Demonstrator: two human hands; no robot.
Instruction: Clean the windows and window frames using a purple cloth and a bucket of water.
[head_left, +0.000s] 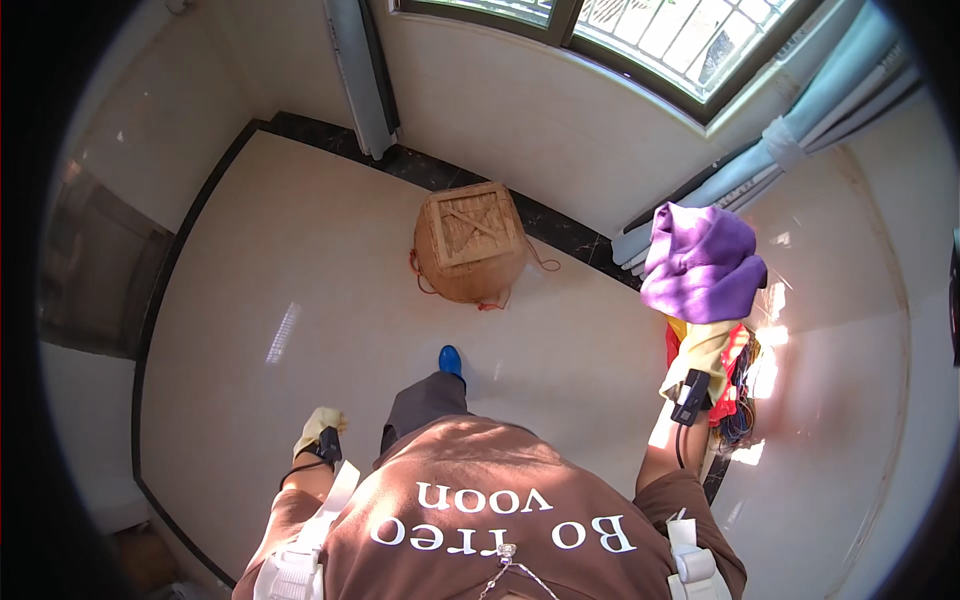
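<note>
A bunched purple cloth (701, 262) is in my right hand (701, 349), which is stretched forward at the right in a pale yellow work glove. The cloth covers my fingers and part of the glove. My left hand (322, 427), gloved the same way, hangs low beside my left thigh. It seems loosely curled, its palm side is hidden, and no object shows in it. Ahead of me on the floor stands a round tan basket (472, 277), apparently upside down, with a square wooden frame (474, 225) on top and reddish cords at its sides.
Coiled coloured wires (739, 409) and a red and yellow bag or wrapper (731, 352) lie by the right wall, below my right arm. A tied pale blue curtain (750, 176) hangs beside the barred window (675, 37). Black skirting (555, 232) edges the glossy tiled floor (262, 247).
</note>
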